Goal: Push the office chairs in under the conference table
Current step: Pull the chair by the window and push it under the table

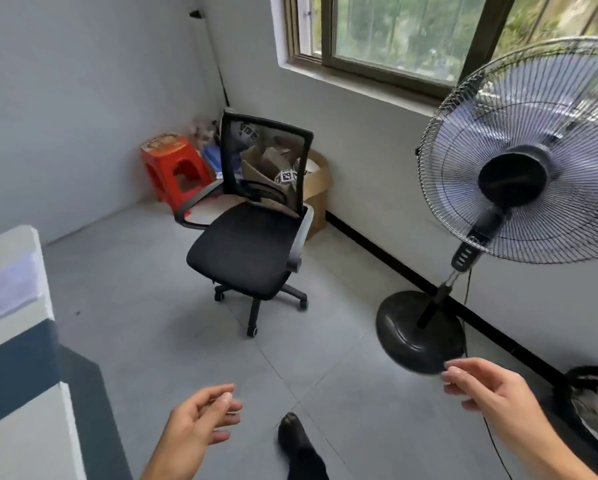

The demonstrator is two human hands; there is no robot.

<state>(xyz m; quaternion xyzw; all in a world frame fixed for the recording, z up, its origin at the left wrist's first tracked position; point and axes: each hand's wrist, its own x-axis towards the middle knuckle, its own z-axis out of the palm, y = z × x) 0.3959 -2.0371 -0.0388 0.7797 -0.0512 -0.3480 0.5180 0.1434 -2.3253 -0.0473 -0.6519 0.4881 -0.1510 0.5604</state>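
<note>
Both hands, left (200,419) and right (488,388), loose-fingered (grip empty), short of the office chair (249,244).

Grey tile floor (152,323): chair (249,244), fan (420,332) (upright), stool (176,171).

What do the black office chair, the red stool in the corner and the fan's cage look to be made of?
Black office chair: see-through mesh back, matte fabric-looking seat, grey armrests that look like plastic. Red stool: glossy moulded plastic, by its one-piece shape and sheen. Round cage of the standing fan: thin shiny wire, probably metal.
</note>
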